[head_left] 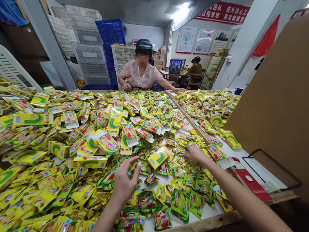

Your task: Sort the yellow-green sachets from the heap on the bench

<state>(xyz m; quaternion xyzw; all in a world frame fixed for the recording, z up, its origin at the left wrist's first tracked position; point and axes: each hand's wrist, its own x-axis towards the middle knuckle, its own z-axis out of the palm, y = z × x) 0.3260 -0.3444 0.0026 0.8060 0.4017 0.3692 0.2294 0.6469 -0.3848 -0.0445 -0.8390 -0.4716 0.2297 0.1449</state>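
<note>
My left hand [126,176] is raised over the near part of the heap, thumb and fingers apart, with nothing held. Just right of it lies a yellow box [158,157] printed with a green curve. My right hand [196,154] reaches farther out, its fingers spread loosely among small packets beside a wooden strip. I see no item held in it, though its fingertips are partly lost among the packets. Between my forearms lie green candy packets [180,205] with red fruit pictures. More yellow boxes [107,142], some with open white flaps, are piled to the left.
A wooden strip [189,119] divides the white table. At right stand a brown cardboard sheet [282,105], a black wire frame [271,169] and a red box [254,180]. Opposite, a co-worker [142,71] reaches over the heap. Another person sits behind. Crates [92,52] are stacked at back left.
</note>
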